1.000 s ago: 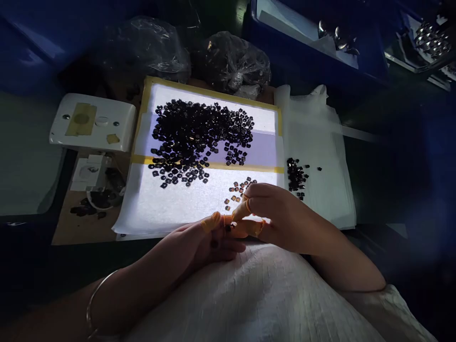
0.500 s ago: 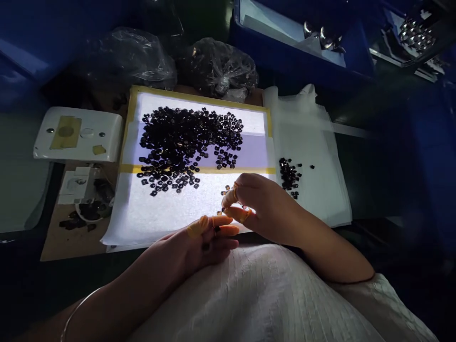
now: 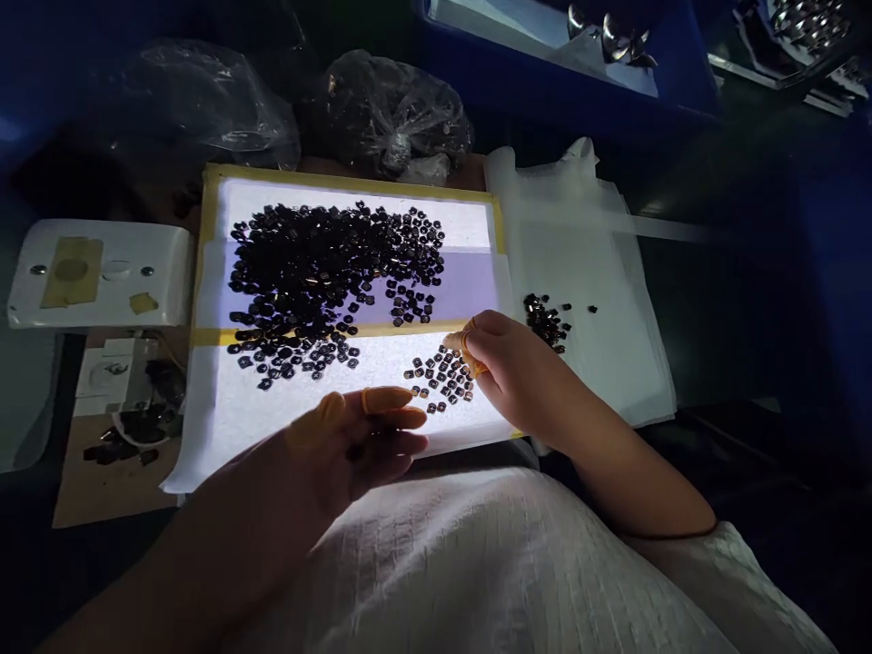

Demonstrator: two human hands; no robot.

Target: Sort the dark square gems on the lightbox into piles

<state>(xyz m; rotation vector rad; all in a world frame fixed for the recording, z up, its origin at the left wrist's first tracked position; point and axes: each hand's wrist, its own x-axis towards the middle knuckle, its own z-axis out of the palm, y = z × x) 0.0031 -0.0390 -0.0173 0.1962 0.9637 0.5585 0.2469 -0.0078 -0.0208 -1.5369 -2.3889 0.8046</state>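
My left hand (image 3: 368, 436) is palm up with its fingers loosely curled, just in front of the lit panel (image 3: 313, 445). A small dark part (image 3: 354, 451) shows in its shaded palm. Yellow finger cots cover some fingertips on both hands. My right hand (image 3: 510, 372) has thumb and forefinger close together over the panel's right side; whatever lies between them is hidden. Under and beside those fingertips is a small loose group of black square parts (image 3: 440, 377). A much larger heap of such parts (image 3: 300, 263) covers the panel's upper left.
Right of the panel, white sheets (image 3: 599, 363) bear a small dark pile (image 3: 545, 322). A white switch plate (image 3: 102, 272) sits at left. Clear plastic bags (image 3: 401, 109) lie behind the panel, near a blue bin (image 3: 518, 82) with shiny metal pieces.
My right hand has moved away from my left fingertips, up and to the right, uncovering the small group. My left hand has shifted left in view. The view itself has shifted slightly.
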